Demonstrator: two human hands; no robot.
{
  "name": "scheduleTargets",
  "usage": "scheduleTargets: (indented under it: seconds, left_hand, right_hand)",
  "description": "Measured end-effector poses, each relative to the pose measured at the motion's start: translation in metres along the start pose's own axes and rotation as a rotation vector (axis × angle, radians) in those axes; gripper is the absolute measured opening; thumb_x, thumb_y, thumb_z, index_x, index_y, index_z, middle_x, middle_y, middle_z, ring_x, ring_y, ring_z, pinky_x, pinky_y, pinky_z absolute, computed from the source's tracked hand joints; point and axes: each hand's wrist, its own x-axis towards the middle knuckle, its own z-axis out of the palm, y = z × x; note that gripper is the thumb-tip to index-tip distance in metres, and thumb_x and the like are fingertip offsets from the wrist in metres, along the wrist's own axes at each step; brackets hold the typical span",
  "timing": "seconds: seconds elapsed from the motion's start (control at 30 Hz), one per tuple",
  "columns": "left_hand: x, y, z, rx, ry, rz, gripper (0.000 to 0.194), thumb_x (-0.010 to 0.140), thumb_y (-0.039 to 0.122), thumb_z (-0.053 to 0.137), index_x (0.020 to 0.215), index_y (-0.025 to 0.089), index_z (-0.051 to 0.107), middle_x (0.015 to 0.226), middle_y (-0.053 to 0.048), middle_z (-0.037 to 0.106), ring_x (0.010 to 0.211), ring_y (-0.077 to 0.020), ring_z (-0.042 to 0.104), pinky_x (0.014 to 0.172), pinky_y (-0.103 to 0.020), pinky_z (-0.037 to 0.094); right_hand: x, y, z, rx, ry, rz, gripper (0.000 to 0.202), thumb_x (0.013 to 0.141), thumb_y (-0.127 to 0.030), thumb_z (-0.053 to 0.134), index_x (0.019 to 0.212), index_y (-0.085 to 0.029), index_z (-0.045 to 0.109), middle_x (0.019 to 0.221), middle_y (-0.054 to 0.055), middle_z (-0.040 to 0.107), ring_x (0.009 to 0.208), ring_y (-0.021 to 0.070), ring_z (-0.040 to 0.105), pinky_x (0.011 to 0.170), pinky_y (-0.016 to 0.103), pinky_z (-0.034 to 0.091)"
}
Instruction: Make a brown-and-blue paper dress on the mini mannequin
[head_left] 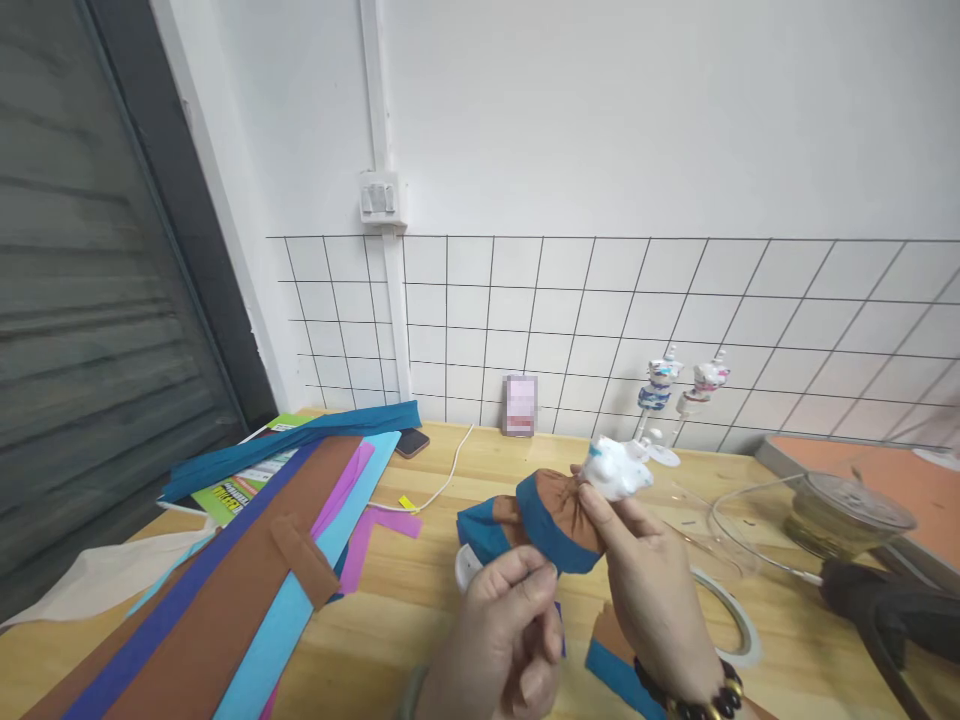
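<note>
My right hand [649, 570], with a dark bead bracelet at the wrist, pinches the gathered neck of a brown and blue crepe paper piece [559, 515]. Just above its fingertips is a white figure [616, 468] with light blue marks. My left hand [517, 620] is closed at the lower edge of the paper, thumb against forefinger; what it holds, if anything, is too small to make out. Behind it another blue and brown paper piece [484, 530] rests near a white round object [466, 566].
Crepe paper strips [247, 560] cover the left of the table [390, 620]. A phone [412, 442] and white cable lie behind. Two small figures [660, 385] stand near the wall grid. At right are a tape ring [742, 625], a clear spool [847, 505] and a black tool [885, 600].
</note>
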Motion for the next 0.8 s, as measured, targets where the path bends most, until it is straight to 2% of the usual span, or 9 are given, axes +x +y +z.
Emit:
scheduleTargets:
  seconds: [0.1,0.2,0.3,0.37,0.47,0.57,0.7,0.8]
  left_hand:
    - [-0.005,0.001,0.004,0.156,0.027,-0.076,0.056,0.065,0.05,0.071,0.104,0.014,0.052,0.039,0.005,0.056,0.021,-0.0046,0.031,0.023,-0.014,0.018]
    - [-0.016,0.011,0.011,0.318,0.053,-0.039,0.052,0.072,0.054,0.062,0.102,0.011,0.056,0.038,0.004,0.055,0.021,-0.004,0.032,0.025,-0.014,0.019]
    - [-0.028,0.028,0.016,0.411,0.174,0.114,0.043,0.075,0.054,0.059,0.09,0.014,0.061,0.039,0.004,0.055,0.022,-0.003,0.03,0.026,-0.014,0.017]
    - [-0.03,0.041,0.015,0.497,0.279,0.276,0.036,0.075,0.05,0.062,0.084,0.015,0.062,0.037,0.007,0.049,0.025,-0.0018,0.027,0.029,-0.015,0.016]
    - [-0.024,0.053,0.008,0.615,0.392,0.492,0.025,0.071,0.04,0.069,0.075,0.016,0.062,0.043,0.007,0.048,0.037,-0.0045,0.038,0.037,-0.016,0.028]
    - [-0.011,0.057,-0.002,0.742,0.379,0.522,0.023,0.067,0.035,0.071,0.076,0.016,0.062,0.061,0.002,0.056,0.056,-0.0102,0.051,0.052,-0.021,0.042]
    - [-0.001,0.051,-0.013,0.925,0.309,0.398,0.021,0.072,0.033,0.067,0.084,0.016,0.061,0.07,0.0,0.057,0.065,-0.0126,0.052,0.062,-0.026,0.045]
    - [-0.002,0.046,-0.014,1.125,0.24,0.428,0.014,0.079,0.029,0.061,0.079,0.016,0.066,0.078,-0.003,0.06,0.076,-0.0163,0.055,0.071,-0.03,0.045]
  right_hand:
    - [0.013,0.001,-0.011,0.004,0.066,-0.001,0.034,0.068,-0.039,0.074,0.097,-0.021,0.073,0.103,0.004,0.074,0.107,0.0288,0.061,0.085,0.034,0.051]
    - [0.027,0.005,-0.024,0.117,0.03,0.005,0.032,0.07,-0.04,0.074,0.095,-0.02,0.073,0.097,0.004,0.075,0.099,0.0266,0.065,0.087,0.035,0.049]
    - [0.035,0.006,-0.031,0.178,-0.071,0.064,0.028,0.071,-0.041,0.072,0.086,-0.018,0.075,0.087,0.007,0.076,0.089,0.027,0.068,0.083,0.037,0.051]
    - [0.035,0.005,-0.033,0.176,-0.131,0.122,0.029,0.072,-0.042,0.071,0.084,-0.016,0.075,0.086,0.009,0.076,0.087,0.028,0.069,0.082,0.039,0.051]
    - [0.033,0.003,-0.032,0.15,-0.188,0.188,0.034,0.072,-0.043,0.071,0.09,-0.015,0.074,0.09,0.01,0.076,0.092,0.0285,0.067,0.085,0.039,0.05]
    - [0.032,0.004,-0.031,0.092,-0.21,0.194,0.039,0.071,-0.045,0.071,0.094,-0.014,0.074,0.091,0.011,0.075,0.096,0.0289,0.066,0.084,0.037,0.05]
    - [0.032,0.006,-0.03,0.07,-0.232,0.189,0.039,0.07,-0.046,0.072,0.093,-0.014,0.074,0.092,0.011,0.075,0.091,0.0271,0.067,0.077,0.033,0.052]
    - [0.033,0.009,-0.029,0.058,-0.232,0.187,0.036,0.07,-0.045,0.073,0.091,-0.016,0.075,0.09,0.01,0.076,0.085,0.0255,0.069,0.071,0.031,0.053]
